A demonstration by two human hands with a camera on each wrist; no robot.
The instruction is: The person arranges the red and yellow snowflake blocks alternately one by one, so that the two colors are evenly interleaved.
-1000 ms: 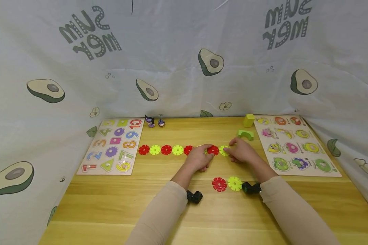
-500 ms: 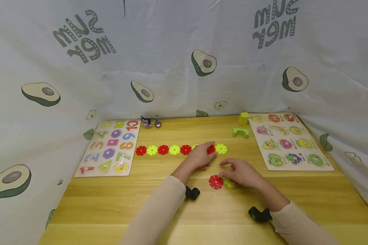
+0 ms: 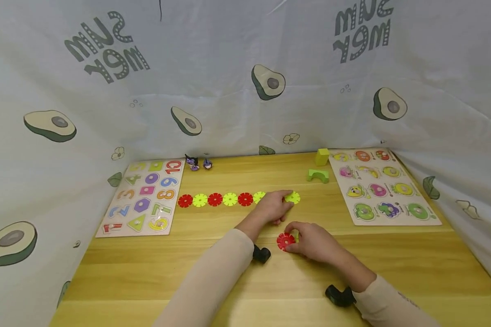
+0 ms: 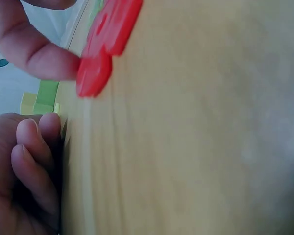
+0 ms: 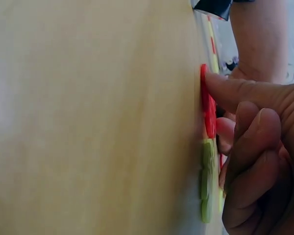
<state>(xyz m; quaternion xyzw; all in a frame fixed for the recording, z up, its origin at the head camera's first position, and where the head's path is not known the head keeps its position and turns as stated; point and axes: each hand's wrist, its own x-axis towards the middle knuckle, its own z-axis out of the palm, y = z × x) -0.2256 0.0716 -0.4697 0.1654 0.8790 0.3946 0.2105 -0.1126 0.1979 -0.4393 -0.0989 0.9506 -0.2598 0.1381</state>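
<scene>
A row of alternating red and yellow snowflake discs lies flat across the table. My left hand (image 3: 273,206) rests over the row's right part, its index finger reaching the end yellow disc (image 3: 293,197). A red disc (image 4: 108,29) touches one of its fingers in the left wrist view; the head view hides that disc under the hand. Nearer the front, my right hand (image 3: 317,243) pinches a separate red disc (image 3: 284,241) between thumb and index finger. A yellow disc (image 5: 206,181) lies just right of it, mostly covered by this hand in the head view.
At left lies a number puzzle board (image 3: 141,200), and at right a fruit puzzle board (image 3: 382,186). A green arch block (image 3: 318,175) and a yellow block (image 3: 322,157) stand beside the right board. Two small figurines (image 3: 198,163) stand at the back, before the curtain (image 3: 229,81).
My right hand has left the row's end yellow disc, come down toward the front and taken hold of the loose red disc. The left hand has slid slightly right over the row.
</scene>
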